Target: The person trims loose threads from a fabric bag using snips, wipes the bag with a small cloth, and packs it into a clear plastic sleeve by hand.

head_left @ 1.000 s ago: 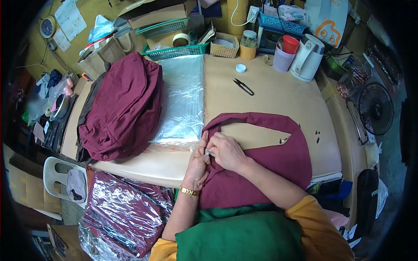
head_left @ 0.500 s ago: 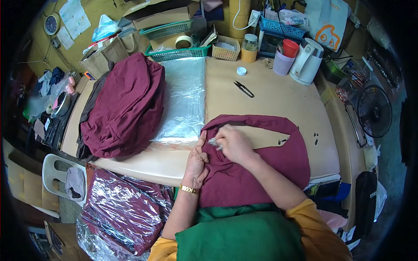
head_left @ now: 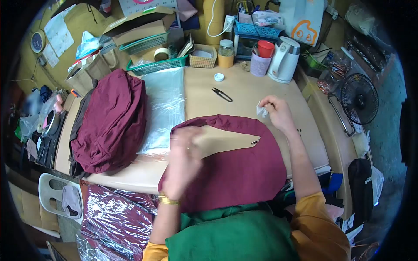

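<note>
A maroon fabric piece (head_left: 235, 174), seemingly a bag, lies flat at the table's front with a long opening. A metal zipper pull (head_left: 255, 142) sits at the opening's right end. Over its left part hovers my left hand (head_left: 185, 158), smeared by motion, so its fingers cannot be made out. Beyond the fabric's upper right edge, my right hand (head_left: 278, 112) pinches a small crumpled white cloth (head_left: 262, 110) just above the table. Black thread snips (head_left: 222, 94) and a white cap (head_left: 219, 77) lie farther back.
A heap of maroon bags (head_left: 111, 126) sits at left beside clear plastic sleeves (head_left: 165, 104). Along the back stand green baskets (head_left: 154, 63), a jar (head_left: 226, 54), a cup (head_left: 260, 65) and a kettle (head_left: 284, 61). Plastic-wrapped maroon goods (head_left: 115, 224) lie below the front edge.
My right hand has moved right, off the fabric, with the white cloth. My left hand has lifted from the fabric's left edge and blurs. The view has shifted slightly.
</note>
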A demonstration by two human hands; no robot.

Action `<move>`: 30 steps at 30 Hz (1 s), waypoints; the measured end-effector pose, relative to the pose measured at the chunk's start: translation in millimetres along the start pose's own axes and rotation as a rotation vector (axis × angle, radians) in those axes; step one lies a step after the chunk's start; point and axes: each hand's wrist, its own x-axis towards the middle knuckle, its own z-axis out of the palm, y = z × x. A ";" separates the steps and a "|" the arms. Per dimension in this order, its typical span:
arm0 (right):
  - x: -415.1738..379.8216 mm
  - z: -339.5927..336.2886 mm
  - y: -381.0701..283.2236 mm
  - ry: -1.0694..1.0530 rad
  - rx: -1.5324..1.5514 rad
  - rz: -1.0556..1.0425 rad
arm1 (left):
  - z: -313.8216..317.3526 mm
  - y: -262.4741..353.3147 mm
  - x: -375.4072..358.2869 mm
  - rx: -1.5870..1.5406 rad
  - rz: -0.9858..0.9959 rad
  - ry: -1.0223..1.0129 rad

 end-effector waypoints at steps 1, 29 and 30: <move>3.0 -3.7 9.6 0.012 -0.319 -0.168 | 24.8 9.4 -1.6 0.022 0.025 -0.135; 65.9 163.4 3.0 -0.017 -0.453 -0.209 | 44.6 16.5 -28.0 0.370 -0.216 -0.162; 70.4 151.4 7.0 0.044 -0.395 -0.161 | 41.2 18.6 -28.1 0.455 -0.217 -0.159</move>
